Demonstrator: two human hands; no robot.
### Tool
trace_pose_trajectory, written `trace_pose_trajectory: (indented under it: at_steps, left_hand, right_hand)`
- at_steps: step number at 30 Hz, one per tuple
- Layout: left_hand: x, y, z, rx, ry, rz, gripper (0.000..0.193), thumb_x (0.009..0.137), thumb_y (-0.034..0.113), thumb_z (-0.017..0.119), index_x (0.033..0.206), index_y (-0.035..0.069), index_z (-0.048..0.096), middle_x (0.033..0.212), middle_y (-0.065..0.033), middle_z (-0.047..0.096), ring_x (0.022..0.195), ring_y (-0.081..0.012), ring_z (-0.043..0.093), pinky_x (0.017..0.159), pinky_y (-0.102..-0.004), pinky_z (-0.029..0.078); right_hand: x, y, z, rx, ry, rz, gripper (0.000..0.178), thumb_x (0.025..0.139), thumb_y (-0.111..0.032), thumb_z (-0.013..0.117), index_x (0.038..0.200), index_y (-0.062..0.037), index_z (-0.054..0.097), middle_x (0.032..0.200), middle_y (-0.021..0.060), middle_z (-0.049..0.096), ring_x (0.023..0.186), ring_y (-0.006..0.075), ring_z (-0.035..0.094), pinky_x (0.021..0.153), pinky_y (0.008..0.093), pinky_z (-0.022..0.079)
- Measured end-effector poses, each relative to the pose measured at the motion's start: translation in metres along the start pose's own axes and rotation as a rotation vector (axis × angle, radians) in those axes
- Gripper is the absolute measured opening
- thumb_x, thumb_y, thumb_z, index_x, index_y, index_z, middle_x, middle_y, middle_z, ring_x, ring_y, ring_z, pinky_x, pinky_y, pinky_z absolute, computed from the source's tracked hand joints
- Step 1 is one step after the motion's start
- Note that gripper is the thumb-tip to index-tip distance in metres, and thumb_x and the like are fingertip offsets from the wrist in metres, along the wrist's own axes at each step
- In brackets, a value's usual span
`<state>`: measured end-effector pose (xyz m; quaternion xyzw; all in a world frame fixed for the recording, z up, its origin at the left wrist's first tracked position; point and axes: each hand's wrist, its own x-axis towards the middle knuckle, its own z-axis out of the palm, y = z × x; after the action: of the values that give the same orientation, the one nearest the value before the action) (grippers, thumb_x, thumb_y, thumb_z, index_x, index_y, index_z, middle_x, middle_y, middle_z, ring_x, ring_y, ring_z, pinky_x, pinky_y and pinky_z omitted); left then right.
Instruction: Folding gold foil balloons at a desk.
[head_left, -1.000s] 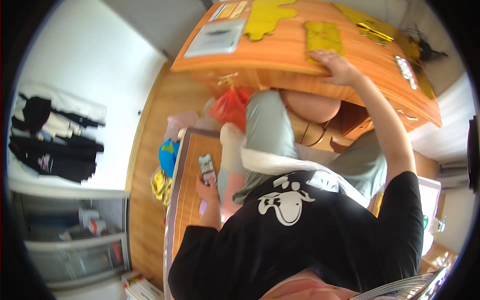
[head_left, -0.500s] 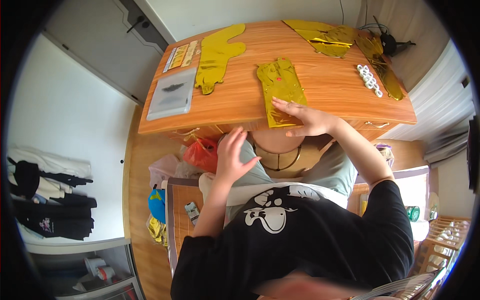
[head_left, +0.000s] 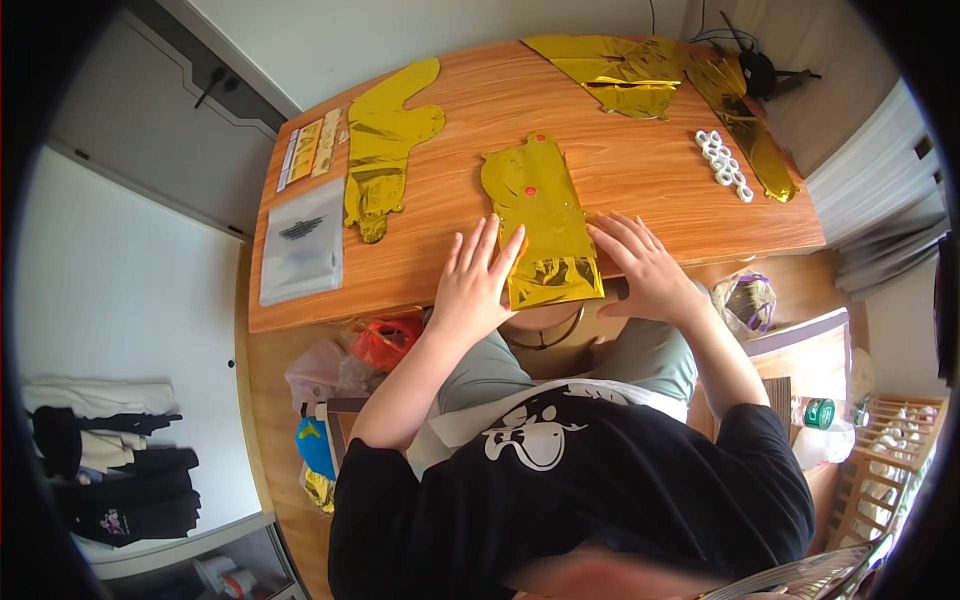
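Observation:
A flat, gold foil balloon (head_left: 545, 215) with two red dots lies on the wooden desk (head_left: 450, 170), its lower end over the front edge. My left hand (head_left: 475, 275) rests at its left edge, fingers stretched out and fingertips touching the foil. On the other side my right hand (head_left: 645, 265) lies open with spread fingers beside the right edge; whether its fingertips touch the foil I cannot tell. Neither hand grips anything. Further left lies another flat gold foil balloon (head_left: 385, 125) with rounded lobes.
More gold foil sheets (head_left: 610, 65) lie at the back right, near several small white rings (head_left: 722, 165). Clear plastic bags (head_left: 300, 245) and a printed card (head_left: 312, 150) occupy the left side. A black device with antennas (head_left: 760, 72) stands in the far right corner. Under the desk hangs a red bag (head_left: 385, 343).
My left hand has come up to the foil's left edge. My right hand has slid off the foil to its right side. The view has shifted, and the foil lies nearer to me.

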<state>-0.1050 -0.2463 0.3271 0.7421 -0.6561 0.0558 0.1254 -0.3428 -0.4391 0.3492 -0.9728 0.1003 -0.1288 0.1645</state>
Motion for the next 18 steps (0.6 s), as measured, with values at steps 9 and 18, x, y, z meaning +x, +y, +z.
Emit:
trace_pose_trajectory:
  at_steps: [9, 18]
  left_hand:
    - [0.005, -0.012, 0.008, -0.064, 0.008, 0.038, 0.106, 0.071, 0.032, 0.087, 0.161, 0.020, 0.032, 0.156, -0.0185, 0.043, 0.148, -0.0341, 0.038, 0.123, -0.0578, 0.025]
    - [0.003, -0.019, 0.013, -0.114, -0.009, 0.108, 0.091, 0.080, 0.019, 0.077, 0.159, 0.010, 0.034, 0.154, -0.0190, 0.046, 0.146, -0.0354, 0.040, 0.122, -0.0528, 0.030]
  right_hand:
    - [0.036, 0.003, 0.015, -0.084, 0.064, -0.061, 0.079, 0.080, -0.019, 0.075, 0.152, -0.0121, 0.044, 0.150, 0.0138, 0.051, 0.143, 0.0359, 0.044, 0.122, 0.0541, 0.030]
    - [0.039, -0.002, 0.017, -0.135, -0.005, -0.087, 0.070, 0.087, -0.020, 0.067, 0.153, -0.0097, 0.043, 0.148, 0.0141, 0.053, 0.145, 0.0335, 0.043, 0.122, 0.0524, 0.031]
